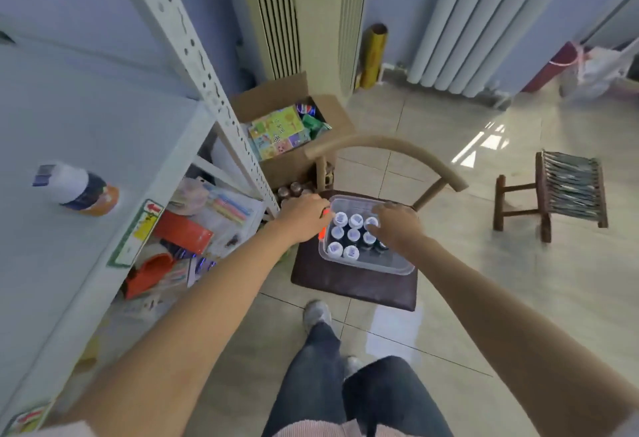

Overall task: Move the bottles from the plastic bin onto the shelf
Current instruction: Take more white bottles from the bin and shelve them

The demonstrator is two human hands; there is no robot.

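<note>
Clear plastic bin (397,269) holds white-capped bottles (350,233), both hands reaching in.

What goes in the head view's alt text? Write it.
Both hands, left and right, reach into a clear bin of white-capped bottles on a chair. One bottle already stands on the white shelf at left.

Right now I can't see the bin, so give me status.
Both hands down at plastic bin on chair: left hand at its left rim, right hand over bottle caps. One bottle on shelf. Nothing blocking.
</note>
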